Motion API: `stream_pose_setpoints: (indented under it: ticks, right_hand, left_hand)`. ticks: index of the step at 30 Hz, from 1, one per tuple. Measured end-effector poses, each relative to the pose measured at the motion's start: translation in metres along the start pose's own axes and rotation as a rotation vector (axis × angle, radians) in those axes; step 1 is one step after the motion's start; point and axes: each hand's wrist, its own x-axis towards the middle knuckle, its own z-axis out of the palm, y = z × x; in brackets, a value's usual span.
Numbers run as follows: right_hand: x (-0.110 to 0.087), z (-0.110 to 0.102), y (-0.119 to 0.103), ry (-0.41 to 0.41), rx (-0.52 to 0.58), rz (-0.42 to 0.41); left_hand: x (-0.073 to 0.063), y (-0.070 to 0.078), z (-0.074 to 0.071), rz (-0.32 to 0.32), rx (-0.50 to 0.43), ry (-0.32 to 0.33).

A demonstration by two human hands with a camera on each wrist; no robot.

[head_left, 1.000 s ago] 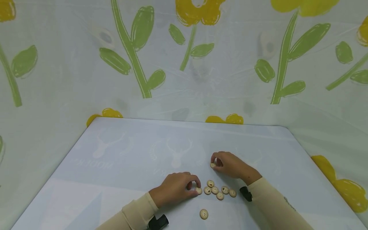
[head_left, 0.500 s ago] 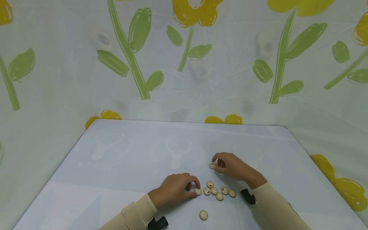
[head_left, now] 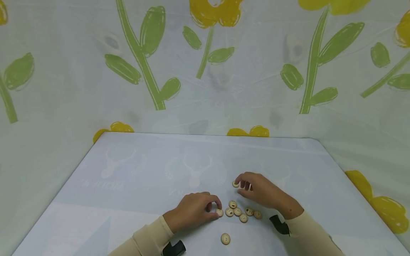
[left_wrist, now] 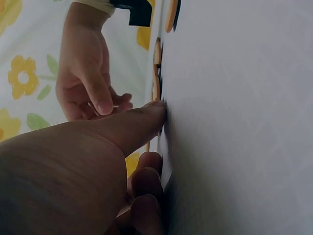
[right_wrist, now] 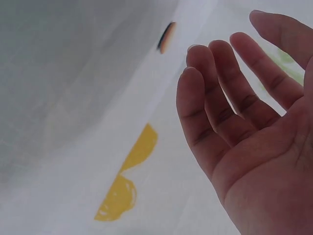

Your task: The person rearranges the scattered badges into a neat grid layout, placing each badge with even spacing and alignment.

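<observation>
"Head view: what are the hands holding?"

"Left hand (head_left: 192, 211) pinches the left button (head_left: 219, 212) on the table (head_left: 144, 193). Right hand (head_left: 261, 191) holds nothing, fingers loose beside the far button (head_left: 235, 184); the right wrist view shows them apart."

"Any writing?"

"Faint lettering (head_left: 104, 184) on the tabletop, illegible. Marks on the six clustered buttons (head_left: 237, 212) and the near button (head_left: 225, 239) are too small."

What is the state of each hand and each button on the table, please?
Left button: flat, pinched
Left hand: pinching that button
Right hand: relaxed, holding nothing
Far button: flat, not held
Six middle buttons: flat, grouped, not held
Near button: flat, alone, not held
</observation>
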Motion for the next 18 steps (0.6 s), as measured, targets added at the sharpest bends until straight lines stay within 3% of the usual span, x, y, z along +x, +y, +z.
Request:
stream_pose_setpoints:
  ticks: [18]
  right_hand:
    - [-0.0075,0.0084,-0.0053,-0.054,-0.05,-0.057]
  left_hand:
    - [0.0004,-0.0016,0.0011,0.002,-0.012,-0.011]
